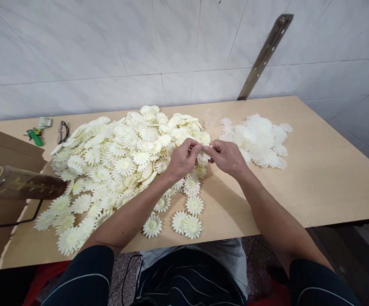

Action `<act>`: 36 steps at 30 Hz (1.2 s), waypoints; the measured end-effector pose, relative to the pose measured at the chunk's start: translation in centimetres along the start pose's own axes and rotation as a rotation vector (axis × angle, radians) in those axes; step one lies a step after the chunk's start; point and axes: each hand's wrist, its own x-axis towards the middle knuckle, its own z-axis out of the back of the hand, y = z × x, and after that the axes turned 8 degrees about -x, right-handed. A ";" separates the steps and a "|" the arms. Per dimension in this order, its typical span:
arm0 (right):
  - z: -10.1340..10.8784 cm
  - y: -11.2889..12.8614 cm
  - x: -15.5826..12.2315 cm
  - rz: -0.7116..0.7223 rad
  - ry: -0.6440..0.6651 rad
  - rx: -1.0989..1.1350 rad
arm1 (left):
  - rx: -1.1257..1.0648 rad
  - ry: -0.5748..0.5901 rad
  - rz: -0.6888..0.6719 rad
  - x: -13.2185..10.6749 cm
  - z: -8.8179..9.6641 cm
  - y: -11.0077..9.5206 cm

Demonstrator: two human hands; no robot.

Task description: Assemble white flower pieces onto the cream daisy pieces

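My left hand (186,158) and my right hand (225,155) meet over the right edge of a big heap of pale yellow artificial flower heads (123,165). Thumb and fingers of both hands are pinched together on a pale petalled flower piece (204,156), mostly covered by the fingertips. Just right of my right hand lies a smaller pile of whiter, translucent flower pieces (257,138). Several loose flower heads (194,205) rest on the table below my hands, some with a small dark dot at the centre.
The wooden table (327,178) stands against a tiled wall. A clear plastic piece (212,115) lies behind my hands. At the left are green-handled snips (35,137), black-framed glasses (63,131), a brown-filled bottle (28,182) and a cardboard box (2,148). A metal bracket (265,57) leans at the wall.
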 end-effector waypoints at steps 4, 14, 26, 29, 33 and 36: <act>-0.1 0.1 -0.1 -0.011 -0.038 0.038 | -0.215 0.029 0.220 0.3 -0.4 -0.1; -0.2 -0.6 0.3 0.026 0.113 0.353 | -0.056 -0.047 0.171 0.6 0.4 -0.2; -0.1 0.2 0.0 -0.027 0.056 0.155 | 0.077 0.162 0.001 0.0 0.3 -0.8; -0.3 0.4 0.1 -0.023 0.041 0.291 | -0.003 0.097 0.038 0.1 0.2 -0.7; -0.5 0.1 0.3 -0.038 0.020 0.368 | -0.048 0.019 0.069 0.4 0.3 -0.5; -0.6 -0.3 0.4 -0.070 -0.035 0.379 | -0.056 0.013 0.074 0.5 0.3 -0.3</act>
